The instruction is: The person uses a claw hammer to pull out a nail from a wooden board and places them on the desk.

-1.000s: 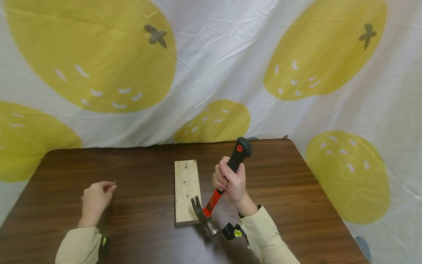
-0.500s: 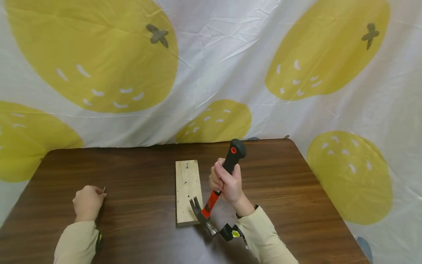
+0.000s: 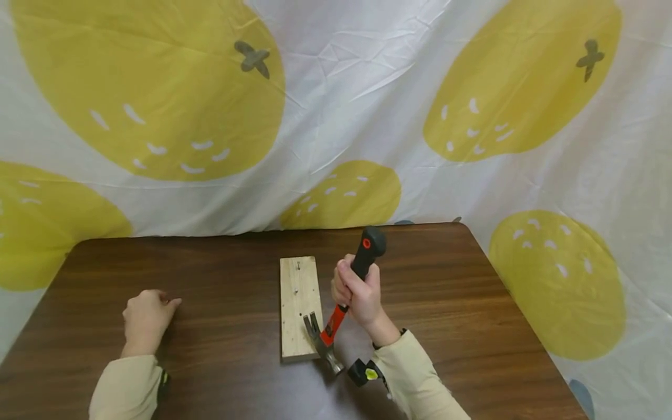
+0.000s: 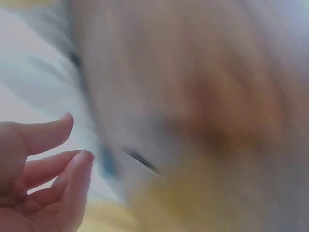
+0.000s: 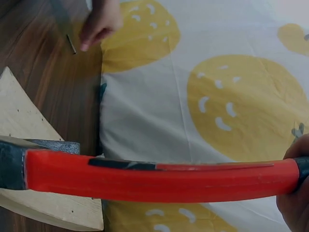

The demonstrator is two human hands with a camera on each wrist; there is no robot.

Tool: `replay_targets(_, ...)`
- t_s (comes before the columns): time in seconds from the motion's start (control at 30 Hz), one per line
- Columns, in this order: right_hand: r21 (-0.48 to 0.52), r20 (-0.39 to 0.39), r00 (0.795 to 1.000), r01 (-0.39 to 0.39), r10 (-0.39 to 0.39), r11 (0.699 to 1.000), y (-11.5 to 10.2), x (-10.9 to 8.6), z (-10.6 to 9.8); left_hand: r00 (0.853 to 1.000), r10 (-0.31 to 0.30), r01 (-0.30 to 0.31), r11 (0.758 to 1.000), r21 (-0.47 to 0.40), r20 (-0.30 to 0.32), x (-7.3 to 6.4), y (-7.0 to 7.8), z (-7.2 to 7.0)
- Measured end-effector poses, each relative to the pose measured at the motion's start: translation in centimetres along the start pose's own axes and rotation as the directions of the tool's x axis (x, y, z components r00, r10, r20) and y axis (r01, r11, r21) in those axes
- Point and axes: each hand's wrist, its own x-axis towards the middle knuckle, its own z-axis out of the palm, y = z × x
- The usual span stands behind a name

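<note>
My right hand (image 3: pixel 359 291) grips the black grip of a claw hammer (image 3: pixel 333 325), its handle end up and its head low. The steel head overlaps the lower right corner of a pale wooden board (image 3: pixel 294 326). Two nails stand in the board's upper half, with a small dark hole below them. Off to the left is my left hand (image 3: pixel 147 319), thumb and fingers apart in the left wrist view. A loose nail (image 4: pixel 140 161) shows there, away from the fingertips (image 4: pixel 86 155). From the right wrist, that nail (image 5: pixel 71 44) appears beside the blurred left hand (image 5: pixel 102 21).
The dark wooden table (image 3: pixel 226 361) extends around the board on all sides. Behind it hangs a white cloth (image 3: pixel 336 116) printed with large yellow fruit, reaching down to the table's back edge. Each wrist carries a strapped camera.
My left hand, earlier pinching the nail, shifted left and then back right; the nail has left its fingers. My right hand and the hammer drifted slightly left, the grip still held.
</note>
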Motion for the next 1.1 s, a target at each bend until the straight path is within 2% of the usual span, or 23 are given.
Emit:
replay_targets(0.1, -0.016, -0.029, 0.999, -0.02, 0.019, 1.0, 0.4, 0.0, 0.1, 0.99, 0.135, -0.133, 0.99, -0.036, 0.037, -0.8, 3.5, 0.7)
replay_targets(0.13, -0.02, -0.039, 0.999, -0.026, 0.025, 0.999, 0.5, 0.0, 0.2, 0.983, 0.168, -0.162, 0.984, -0.072, 0.079, -1.2, 4.8, 1.1)
replay_targets(0.2, -0.04, -0.067, 0.997, -0.041, 0.038, 0.998, 0.8, 0.1, 0.4, 0.959, 0.229, -0.204, 0.967, -0.154, 0.169, -2.0, 7.3, 2.3)
replay_targets(0.27, -0.071, -0.108, 0.992, -0.072, 0.064, 0.995, 1.1, 0.3, 0.7, 0.93, 0.26, -0.201, 0.952, -0.232, 0.259, -2.9, 9.3, 3.8)
replay_targets(0.33, -0.113, -0.156, 0.984, -0.106, 0.088, 0.988, 1.3, 0.7, 1.1, 0.902, 0.279, -0.193, 0.943, -0.271, 0.328, -3.6, 10.8, 5.2)
replay_targets(0.4, -0.136, -0.189, 0.975, -0.14, 0.114, 0.981, 1.6, 1.1, 1.5, 0.885, 0.281, -0.18, 0.942, -0.285, 0.371, -4.2, 11.8, 6.4)
replay_targets(0.47, -0.148, -0.202, 0.97, -0.17, 0.138, 0.974, 2.0, 1.5, 1.9, 0.884, 0.265, -0.163, 0.946, -0.279, 0.386, -4.6, 12.3, 7.2)
replay_targets(0.6, -0.179, -0.218, 0.958, -0.224, 0.183, 0.958, 2.9, 2.4, 2.4, 0.894, 0.237, -0.124, 0.947, -0.297, 0.38, -5.0, 12.6, 7.7)
replay_targets(0.83, -0.214, -0.275, 0.911, -0.371, 0.309, 0.904, 4.7, 4.9, 1.8, 0.886, 0.233, -0.098, 0.939, -0.329, 0.401, -5.4, 13.1, 7.6)
replay_targets(1.1, -0.189, -0.27, 0.903, -0.39, 0.334, 0.901, 6.0, 6.5, 1.5, 0.892, 0.218, -0.108, 0.953, -0.283, 0.395, -5.8, 13.3, 7.4)
